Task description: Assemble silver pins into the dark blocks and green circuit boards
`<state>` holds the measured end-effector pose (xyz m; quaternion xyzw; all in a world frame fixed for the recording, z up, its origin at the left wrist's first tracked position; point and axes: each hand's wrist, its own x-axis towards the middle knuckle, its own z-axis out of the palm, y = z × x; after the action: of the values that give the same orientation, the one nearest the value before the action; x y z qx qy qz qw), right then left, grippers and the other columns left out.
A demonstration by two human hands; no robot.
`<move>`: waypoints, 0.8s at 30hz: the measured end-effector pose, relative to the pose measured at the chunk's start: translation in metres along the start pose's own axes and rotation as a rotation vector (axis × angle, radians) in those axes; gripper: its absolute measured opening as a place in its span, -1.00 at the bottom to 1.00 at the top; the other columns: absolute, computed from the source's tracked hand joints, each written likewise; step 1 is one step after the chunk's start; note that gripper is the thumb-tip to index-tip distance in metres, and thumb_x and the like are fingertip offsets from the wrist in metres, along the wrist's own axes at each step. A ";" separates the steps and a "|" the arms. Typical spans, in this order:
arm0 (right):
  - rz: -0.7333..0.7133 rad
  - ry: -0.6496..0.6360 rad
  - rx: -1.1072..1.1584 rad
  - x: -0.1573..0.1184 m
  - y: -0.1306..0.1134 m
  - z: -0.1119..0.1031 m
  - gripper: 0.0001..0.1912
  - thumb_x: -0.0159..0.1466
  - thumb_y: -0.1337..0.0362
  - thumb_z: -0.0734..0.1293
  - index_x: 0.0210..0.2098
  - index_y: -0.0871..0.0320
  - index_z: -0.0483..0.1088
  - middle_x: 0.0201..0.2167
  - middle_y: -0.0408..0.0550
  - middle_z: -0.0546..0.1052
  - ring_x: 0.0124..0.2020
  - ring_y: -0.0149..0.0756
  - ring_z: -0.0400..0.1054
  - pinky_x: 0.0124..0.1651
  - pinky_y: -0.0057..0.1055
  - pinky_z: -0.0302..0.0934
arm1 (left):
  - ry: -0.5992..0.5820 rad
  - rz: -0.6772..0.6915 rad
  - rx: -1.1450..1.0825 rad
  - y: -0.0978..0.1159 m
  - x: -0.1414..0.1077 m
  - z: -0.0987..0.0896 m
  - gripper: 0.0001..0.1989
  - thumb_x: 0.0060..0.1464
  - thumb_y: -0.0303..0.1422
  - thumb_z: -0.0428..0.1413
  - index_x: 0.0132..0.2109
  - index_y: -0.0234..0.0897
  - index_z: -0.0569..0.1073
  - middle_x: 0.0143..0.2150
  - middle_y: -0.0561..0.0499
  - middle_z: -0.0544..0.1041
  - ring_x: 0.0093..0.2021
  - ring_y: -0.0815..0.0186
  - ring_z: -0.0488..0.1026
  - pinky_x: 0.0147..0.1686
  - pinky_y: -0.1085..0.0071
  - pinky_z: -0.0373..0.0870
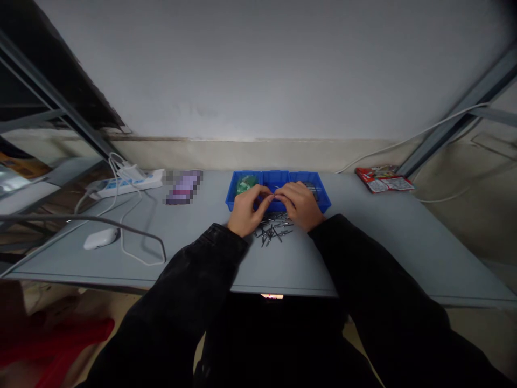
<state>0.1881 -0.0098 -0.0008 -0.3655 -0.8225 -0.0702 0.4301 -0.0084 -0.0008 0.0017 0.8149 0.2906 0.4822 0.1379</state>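
My left hand (249,210) and my right hand (300,205) meet fingertip to fingertip over the front of a blue divided tray (276,175). Both are closed in a pinch. Whatever lies between the fingertips is too small to name. Green material (245,183) fills the tray's left compartment, partly behind my left hand. Thin metal pieces (311,188) show in the right compartment, partly covered by my right hand. Below my hands, a loose pile of dark, slim metal pins (272,231) is spread on the grey table (283,269).
A white power strip (131,182) with cables, a white rounded case (102,238) and a blurred purple object (183,187) lie on the left. A red packet (383,179) sits at the back right. Metal posts flank the table, and a wall stands behind it.
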 end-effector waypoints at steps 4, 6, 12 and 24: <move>-0.024 0.030 -0.007 0.000 -0.001 0.001 -0.72 0.52 0.29 0.16 -0.26 0.14 0.44 -0.31 -0.05 0.58 -0.29 -0.23 0.38 -0.15 -0.24 0.12 | -0.028 -0.038 -0.033 -0.001 -0.001 0.000 -0.84 0.38 -0.26 0.09 -0.12 -0.26 0.47 -0.25 0.02 0.57 -0.31 0.37 0.50 -0.29 0.39 0.48; -0.017 0.022 -0.009 0.000 -0.001 0.002 -0.71 0.52 0.29 0.15 -0.26 0.13 0.44 -0.31 -0.05 0.57 -0.28 -0.23 0.38 -0.15 -0.24 0.12 | -0.042 -0.060 -0.054 -0.002 -0.001 0.000 -0.84 0.38 -0.26 0.09 -0.13 -0.26 0.47 -0.26 0.02 0.57 -0.32 0.37 0.50 -0.29 0.38 0.48; 0.018 0.046 0.003 0.000 -0.003 0.000 -0.74 0.50 0.27 0.20 -0.23 0.13 0.49 -0.26 -0.03 0.54 -0.21 -0.22 0.40 -0.11 -0.22 0.20 | -0.054 -0.110 -0.081 -0.003 -0.002 0.000 -0.84 0.38 -0.27 0.10 -0.16 -0.26 0.45 -0.32 0.03 0.57 -0.38 0.37 0.50 -0.34 0.39 0.45; 0.050 0.078 -0.008 -0.003 -0.003 -0.001 -0.81 0.43 0.35 0.27 -0.30 0.13 0.47 -0.23 0.00 0.48 -0.23 -0.20 0.34 -0.10 -0.19 0.27 | -0.095 -0.132 -0.091 -0.001 0.000 0.000 -0.85 0.39 -0.28 0.07 -0.17 -0.24 0.39 -0.46 0.10 0.50 -0.49 0.38 0.45 -0.43 0.43 0.37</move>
<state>0.1872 -0.0139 -0.0018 -0.3845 -0.7954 -0.0769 0.4621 -0.0091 -0.0004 0.0011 0.8088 0.3146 0.4457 0.2197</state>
